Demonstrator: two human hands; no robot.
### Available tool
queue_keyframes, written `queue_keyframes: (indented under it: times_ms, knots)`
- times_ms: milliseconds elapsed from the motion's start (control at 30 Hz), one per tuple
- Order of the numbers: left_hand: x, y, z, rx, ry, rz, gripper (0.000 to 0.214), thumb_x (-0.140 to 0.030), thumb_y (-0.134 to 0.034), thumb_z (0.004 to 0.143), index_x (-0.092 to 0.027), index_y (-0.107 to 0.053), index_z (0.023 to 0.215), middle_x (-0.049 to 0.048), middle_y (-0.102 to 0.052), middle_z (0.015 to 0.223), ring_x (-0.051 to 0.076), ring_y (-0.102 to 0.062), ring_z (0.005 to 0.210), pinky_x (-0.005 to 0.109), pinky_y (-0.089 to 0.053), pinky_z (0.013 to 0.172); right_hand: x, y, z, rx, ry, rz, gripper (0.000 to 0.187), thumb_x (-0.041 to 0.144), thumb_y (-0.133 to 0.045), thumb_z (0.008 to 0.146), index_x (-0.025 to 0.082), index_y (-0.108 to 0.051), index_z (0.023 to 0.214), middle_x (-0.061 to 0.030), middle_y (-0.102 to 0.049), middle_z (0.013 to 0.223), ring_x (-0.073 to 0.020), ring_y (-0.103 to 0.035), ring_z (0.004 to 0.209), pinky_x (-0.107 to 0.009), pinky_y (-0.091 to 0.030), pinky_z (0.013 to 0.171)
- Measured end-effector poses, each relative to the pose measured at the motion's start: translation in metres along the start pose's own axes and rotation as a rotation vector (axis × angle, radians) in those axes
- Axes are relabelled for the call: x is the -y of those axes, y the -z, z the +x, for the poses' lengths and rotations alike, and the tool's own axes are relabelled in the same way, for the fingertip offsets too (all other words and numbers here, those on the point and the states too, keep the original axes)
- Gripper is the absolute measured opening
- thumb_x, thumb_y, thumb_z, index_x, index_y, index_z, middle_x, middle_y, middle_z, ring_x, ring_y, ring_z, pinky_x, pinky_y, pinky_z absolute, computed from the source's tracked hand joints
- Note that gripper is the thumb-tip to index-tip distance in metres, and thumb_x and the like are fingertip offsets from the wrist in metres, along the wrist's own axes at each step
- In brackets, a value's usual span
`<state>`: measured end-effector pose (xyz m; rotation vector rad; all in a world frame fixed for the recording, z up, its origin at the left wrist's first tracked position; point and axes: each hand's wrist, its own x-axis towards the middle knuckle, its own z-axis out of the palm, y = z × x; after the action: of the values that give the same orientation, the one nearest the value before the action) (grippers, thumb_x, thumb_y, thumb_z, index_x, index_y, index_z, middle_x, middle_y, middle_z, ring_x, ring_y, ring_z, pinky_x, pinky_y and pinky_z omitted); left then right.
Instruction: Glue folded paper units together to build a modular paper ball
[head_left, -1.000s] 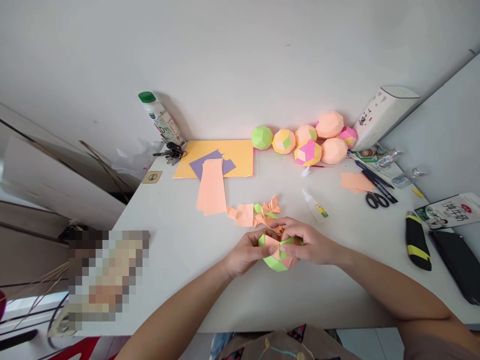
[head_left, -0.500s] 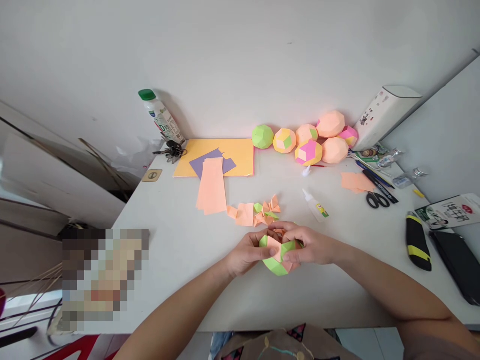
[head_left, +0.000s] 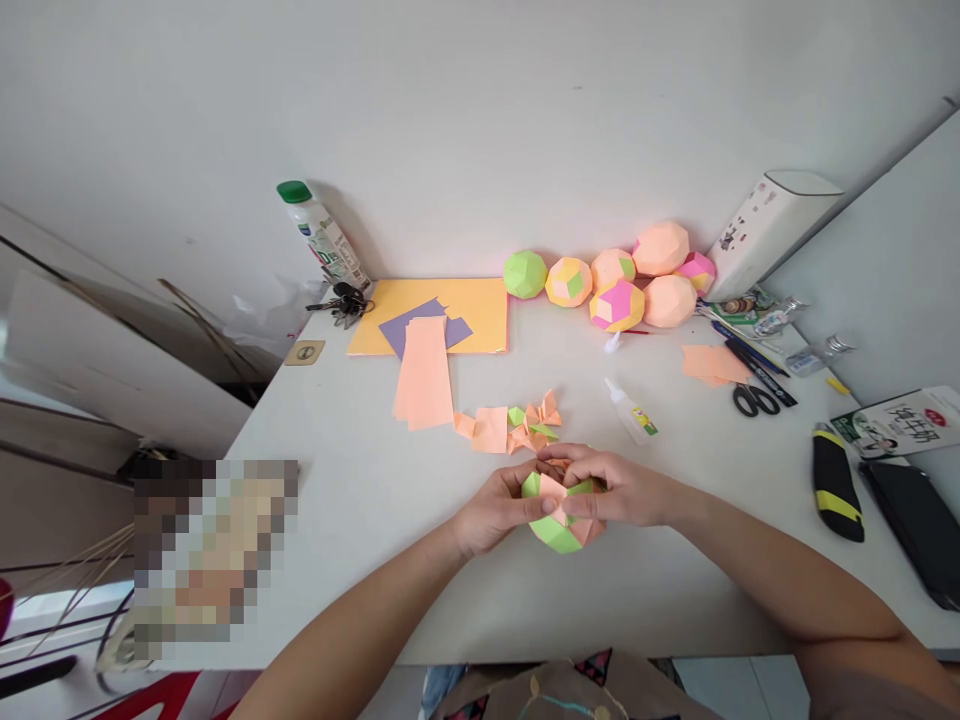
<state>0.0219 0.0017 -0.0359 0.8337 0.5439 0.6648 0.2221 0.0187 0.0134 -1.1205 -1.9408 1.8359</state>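
Between my hands, above the near part of the white table, is a green and peach folded-paper ball [head_left: 561, 532] whose top is open. My left hand [head_left: 504, 508] grips its left side, thumb on a peach face and fingers behind the rim. From the right, my right hand [head_left: 611, 488] pinches the ball, its thumb near the left thumb and its fingers curled over the top edge. The far side of the ball is hidden by my fingers. Just beyond lie several loose folded paper pieces [head_left: 491, 430], peach and green. A glue bottle [head_left: 632, 412] lies to their right, uncapped.
Peach paper strips [head_left: 425, 375] overlap purple scraps and a yellow sheet [head_left: 480, 300]. Several finished paper balls [head_left: 525, 274] line the wall. Scissors [head_left: 756, 400], pens and a black-yellow case [head_left: 836, 485] lie at right. Keys [head_left: 346, 302] and a green-capped bottle [head_left: 326, 235] stand back left.
The ball has turned slightly and shifted a little to the right in my hands. My right thumb has moved slightly left and up across its face, closer to my left thumb.
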Motion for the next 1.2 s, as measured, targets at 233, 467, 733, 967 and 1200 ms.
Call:
queue_keyframes:
  times_ms: [233,467,733,967,1200]
  knots:
    - [0.003,0.004,0.003,-0.245,-0.167,-0.031,0.034,-0.049,-0.06,0.079,-0.017,-0.063,0.092,0.006,-0.063,0.093,0.017,-0.055,0.082,0.03,-0.041,0.074,0.002,-0.002,0.002,-0.153,0.029,0.263,0.027,0.042,-0.065,0.08,0.018,-0.06,0.069,-0.0076,-0.041,0.139,-0.0264,-0.037,0.131,-0.041,-0.04,0.097]
    - [0.003,0.007,0.002,-0.179,-0.161,0.095,0.029,-0.039,-0.064,0.079,-0.015,-0.057,0.064,0.0007,-0.056,0.072,0.013,-0.049,0.071,0.026,-0.037,0.068,-0.003,-0.01,0.004,-0.08,-0.019,0.304,0.021,0.04,-0.067,0.077,0.019,-0.066,0.075,-0.0061,-0.04,0.14,-0.027,-0.024,0.138,-0.042,-0.034,0.104]
    - [0.004,0.001,0.0,-0.261,-0.117,0.128,0.031,-0.042,-0.064,0.078,-0.015,-0.055,0.064,-0.0017,-0.052,0.067,0.01,-0.045,0.062,0.024,-0.036,0.061,-0.006,-0.014,0.006,-0.102,-0.059,0.286,0.021,0.039,-0.069,0.076,0.019,-0.065,0.072,-0.0072,-0.042,0.137,-0.0254,-0.02,0.139,-0.04,-0.034,0.104]
    - [0.006,0.0,0.001,-0.294,-0.107,0.129,0.033,-0.044,-0.065,0.076,-0.016,-0.054,0.062,-0.0026,-0.052,0.063,0.009,-0.043,0.057,0.023,-0.035,0.057,-0.007,-0.014,0.005,-0.099,-0.038,0.256,0.022,0.041,-0.068,0.076,0.019,-0.066,0.075,-0.0078,-0.041,0.138,-0.0284,-0.019,0.139,-0.042,-0.037,0.102]
    - [0.008,0.0,0.001,-0.29,-0.104,0.104,0.033,-0.043,-0.064,0.077,-0.015,-0.054,0.063,-0.0034,-0.05,0.061,0.008,-0.043,0.055,0.023,-0.034,0.054,-0.01,-0.016,0.004,-0.133,0.001,0.2,0.022,0.04,-0.068,0.077,0.018,-0.065,0.075,-0.0092,-0.042,0.138,-0.0288,-0.019,0.139,-0.044,-0.035,0.103]
